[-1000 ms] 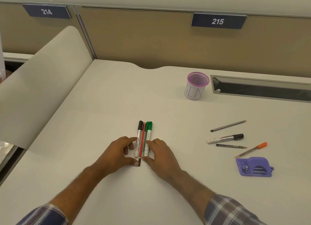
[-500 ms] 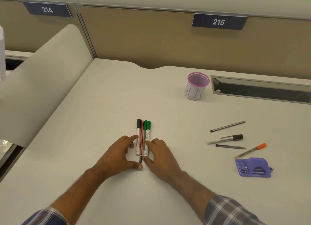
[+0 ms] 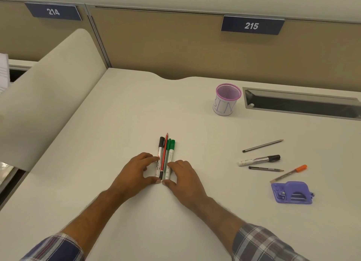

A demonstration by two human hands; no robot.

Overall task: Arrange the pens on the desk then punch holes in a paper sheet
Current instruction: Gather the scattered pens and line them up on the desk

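Several pens lie side by side in a tight row (image 3: 166, 153) at the desk's middle: a black-capped marker, a red pencil, two green-capped markers. My left hand (image 3: 134, 174) presses the row from the left and my right hand (image 3: 183, 176) from the right, with both thumbs against the near ends. At the right lie a grey pencil (image 3: 262, 146), a black-capped marker (image 3: 259, 160), a dark pen (image 3: 265, 169) and an orange-capped pen (image 3: 289, 173). A purple hole punch (image 3: 292, 192) sits just below them.
A purple mesh cup (image 3: 226, 100) stands at the back right, beside a recessed cable slot (image 3: 300, 104). A curved divider panel (image 3: 48, 85) borders the desk on the left, with white sheets (image 3: 4, 71) beyond it. A beige partition wall closes the back.
The red pencil has slid away from me, so its tip now sticks out beyond the other pens. Both thumbs have come together at the near ends of the row.
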